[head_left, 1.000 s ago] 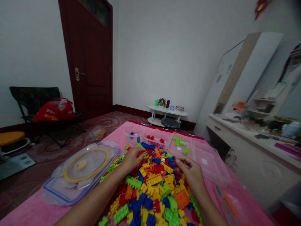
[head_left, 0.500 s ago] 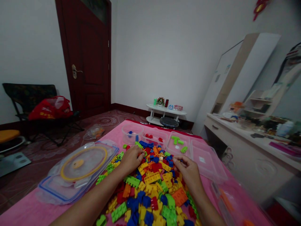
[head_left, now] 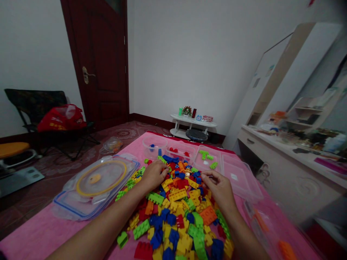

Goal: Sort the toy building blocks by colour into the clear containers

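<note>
A heap of coloured plastic building bricks (head_left: 176, 209) lies on a pink tablecloth (head_left: 40, 234). My left hand (head_left: 154, 175) rests on the far left of the heap, fingers curled down among the bricks; what they grip is hidden. My right hand (head_left: 219, 187) sits on the heap's far right side with its fingers pinched together over the bricks. Beyond the heap stand a round clear tub (head_left: 154, 146) with blue bricks, a clear tray (head_left: 180, 151) with red bricks and a clear tray (head_left: 207, 159) with green bricks.
A stack of clear lids (head_left: 97, 182), one with a yellow ring, lies left of the heap. An empty clear container (head_left: 241, 180) sits at the right. A dark door (head_left: 100, 61), a folding chair (head_left: 35, 108) with a red bag, a small white table (head_left: 192, 124) and a desk (head_left: 292, 159) surround the table.
The view has tilted down, showing more of the near bricks. Both hands stay on the far side of the heap, shifting only slightly.
</note>
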Motion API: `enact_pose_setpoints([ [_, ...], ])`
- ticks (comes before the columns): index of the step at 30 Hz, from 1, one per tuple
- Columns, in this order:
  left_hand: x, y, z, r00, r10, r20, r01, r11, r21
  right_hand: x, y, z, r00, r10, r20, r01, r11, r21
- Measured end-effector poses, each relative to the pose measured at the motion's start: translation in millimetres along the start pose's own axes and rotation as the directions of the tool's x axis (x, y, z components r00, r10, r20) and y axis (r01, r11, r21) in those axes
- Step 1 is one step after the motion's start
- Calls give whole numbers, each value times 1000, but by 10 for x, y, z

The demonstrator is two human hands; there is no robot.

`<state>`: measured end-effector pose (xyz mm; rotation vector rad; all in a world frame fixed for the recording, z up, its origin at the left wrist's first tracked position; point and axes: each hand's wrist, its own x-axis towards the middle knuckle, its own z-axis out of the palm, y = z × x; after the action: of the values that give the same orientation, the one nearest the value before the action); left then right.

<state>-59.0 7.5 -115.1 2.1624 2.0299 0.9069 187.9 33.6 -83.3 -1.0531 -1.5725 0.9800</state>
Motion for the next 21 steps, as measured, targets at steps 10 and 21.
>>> enact_pose_setpoints([
  [10,17,-32,-26,1000,-4,3,4,988,-156,-1,-37,-1,979,-168,118,198,926,-322],
  [21,-190,540,-346,944,244,220,-231,969,-85,-87,118,152,943,-109,314,306,657,-689],
])
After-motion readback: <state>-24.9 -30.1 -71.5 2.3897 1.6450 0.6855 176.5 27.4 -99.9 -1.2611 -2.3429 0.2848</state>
